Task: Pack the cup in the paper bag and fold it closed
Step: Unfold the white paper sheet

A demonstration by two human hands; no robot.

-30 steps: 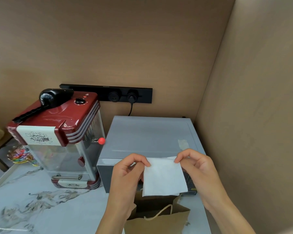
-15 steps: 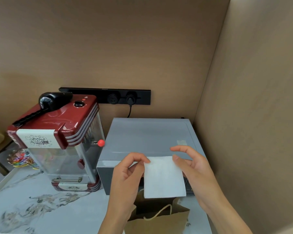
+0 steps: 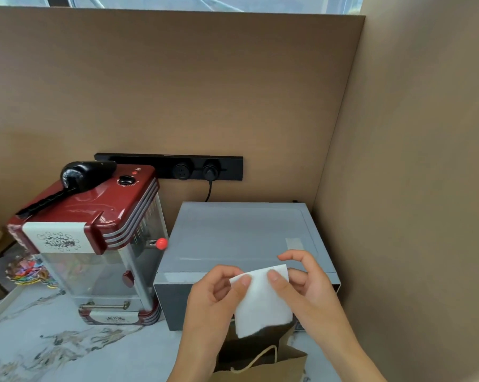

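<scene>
A marble counter (image 3: 67,343) sits in a corner of brown board walls, seen from above. Nearest, an open paper bag (image 3: 263,365) with a rope handle stands at the bottom edge; directly above its mouth, a white napkin (image 3: 260,301) hangs with its long axis vertical, pinched at its top corners by the left hand (image 3: 216,296) and right hand (image 3: 307,288), both equally near. No cup is visible; it may be inside the bag. Behind stand a grey microwave (image 3: 241,235) and a red popcorn machine (image 3: 95,230).

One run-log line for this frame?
phase: pre-pack | both hands: left, right pinch white napkin | paper bag: open below | cup: unseen
</scene>
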